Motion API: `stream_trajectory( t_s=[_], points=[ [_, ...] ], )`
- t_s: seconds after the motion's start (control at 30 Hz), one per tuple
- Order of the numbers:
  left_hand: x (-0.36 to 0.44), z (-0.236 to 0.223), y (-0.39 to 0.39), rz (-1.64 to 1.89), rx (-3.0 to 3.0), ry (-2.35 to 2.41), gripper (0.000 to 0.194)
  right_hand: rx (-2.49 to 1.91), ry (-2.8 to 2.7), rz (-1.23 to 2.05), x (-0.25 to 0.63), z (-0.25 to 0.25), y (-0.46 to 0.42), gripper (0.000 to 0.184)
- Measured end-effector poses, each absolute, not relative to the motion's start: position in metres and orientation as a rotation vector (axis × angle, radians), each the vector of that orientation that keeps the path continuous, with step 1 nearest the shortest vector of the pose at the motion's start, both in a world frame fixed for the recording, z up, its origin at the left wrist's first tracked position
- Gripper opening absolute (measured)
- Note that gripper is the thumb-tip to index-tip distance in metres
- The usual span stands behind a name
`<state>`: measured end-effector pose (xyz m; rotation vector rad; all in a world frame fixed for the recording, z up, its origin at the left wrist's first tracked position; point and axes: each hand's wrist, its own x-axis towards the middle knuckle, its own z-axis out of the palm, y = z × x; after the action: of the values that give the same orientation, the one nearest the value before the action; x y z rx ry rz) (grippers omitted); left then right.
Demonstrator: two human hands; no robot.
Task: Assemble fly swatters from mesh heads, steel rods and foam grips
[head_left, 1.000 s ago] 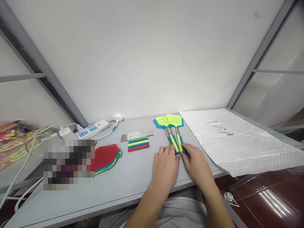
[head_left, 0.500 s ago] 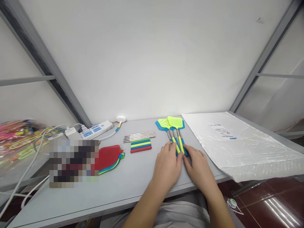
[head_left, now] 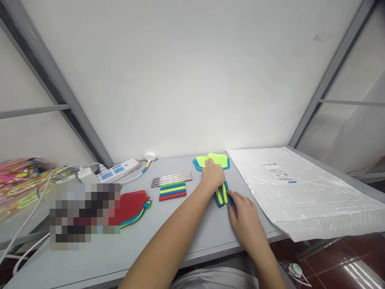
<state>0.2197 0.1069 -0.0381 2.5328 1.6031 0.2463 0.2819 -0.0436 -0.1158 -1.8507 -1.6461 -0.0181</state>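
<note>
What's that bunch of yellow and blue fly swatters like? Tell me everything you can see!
The fly swatters lie in an overlapping bunch on the table, heads toward the wall. Their flat, hole-filled heads look plastic, yellow-green over blue. Each visible grip is long and rounded, yellow-green or blue. The left hand covers their middles; the right hand seems to touch a blue grip near its end.

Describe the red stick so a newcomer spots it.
On the gray table, left of the person's left hand, coloured sticks lie side by side just in front of the silver rods. The red stick is nearest the table's front edge, the only red one in that row.
</note>
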Motion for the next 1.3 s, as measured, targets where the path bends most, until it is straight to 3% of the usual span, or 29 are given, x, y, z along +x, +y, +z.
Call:
stream_trajectory(
  t_s=[1.3],
  points=[
    [0.205,-0.049,0.115,0.272,2.677,1.451,0.032,-1.899,-1.675,0.034,0.283,-0.109,-0.045,0.038]
  ],
)
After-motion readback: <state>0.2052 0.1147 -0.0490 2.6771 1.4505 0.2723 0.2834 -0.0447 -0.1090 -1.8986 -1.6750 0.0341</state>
